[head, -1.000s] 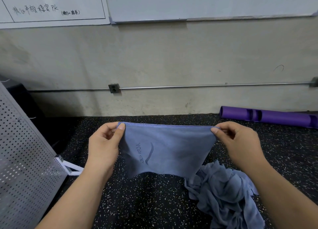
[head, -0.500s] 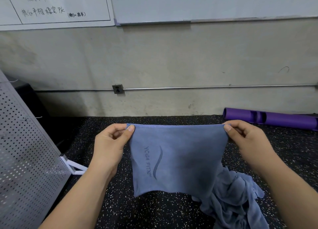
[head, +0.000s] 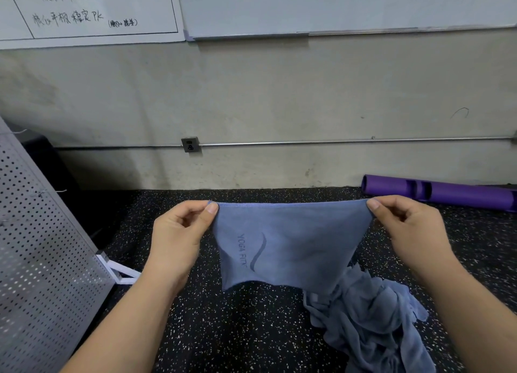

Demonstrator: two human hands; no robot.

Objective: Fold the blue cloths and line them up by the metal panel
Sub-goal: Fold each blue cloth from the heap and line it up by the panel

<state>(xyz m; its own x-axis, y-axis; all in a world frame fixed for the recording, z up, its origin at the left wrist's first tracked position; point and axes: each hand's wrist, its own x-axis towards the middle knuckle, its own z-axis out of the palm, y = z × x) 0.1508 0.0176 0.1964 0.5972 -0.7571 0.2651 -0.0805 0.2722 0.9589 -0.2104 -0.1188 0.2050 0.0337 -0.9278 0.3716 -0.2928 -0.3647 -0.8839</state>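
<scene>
Blue cloth (head: 288,246) stretched flat in the air above the speckled floor (head: 237,339), pinched at its top corners between thumb and forefinger by the left hand (head: 179,232) and the right hand (head: 411,232). Printed with "YOGA FIT" lettering, lower edge hanging free, right part in front of a crumpled heap of blue cloths (head: 372,325) on the floor. Perforated metal panel (head: 42,260) well apart at the left; purple tube (head: 453,195) along the wall (head: 279,92).
</scene>
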